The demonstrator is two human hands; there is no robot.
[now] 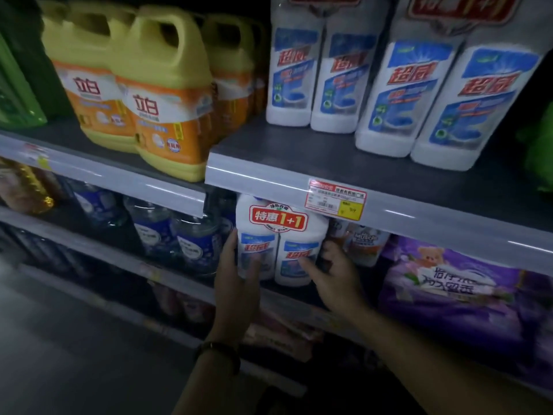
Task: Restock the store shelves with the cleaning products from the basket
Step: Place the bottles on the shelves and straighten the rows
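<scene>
the left thumb (253, 266) lies across the front of the left bottle and the other left fingers wrap round its outer side, mostly hidden. on the right, the fingers (329, 246) curl round the outer side of the right bottle, with the thumb stretched over its label. so both sets of fingers are clamped on the twin-pack (279, 235), the left hand (236, 277) and right hand (336, 278) squeezing it between them. a dark band (218, 353) circles the left wrist.

the twin-pack is two white bottles with blue labels, joined at the neck by a red "1+1" tag. it stands upright at the front of the lower shelf (287, 301), its tops tucked under the edge of the upper shelf (269, 175), just left of a red and yellow price tag (336, 199).

just left of it are clear blue-labelled bottles (191, 241); just right, behind the right hand, are bottles with orange labels (362, 244), then purple bags (449, 289). on the upper shelf stand matching white twin-packs (443, 94) and, to their left, yellow jugs (167, 94).
</scene>
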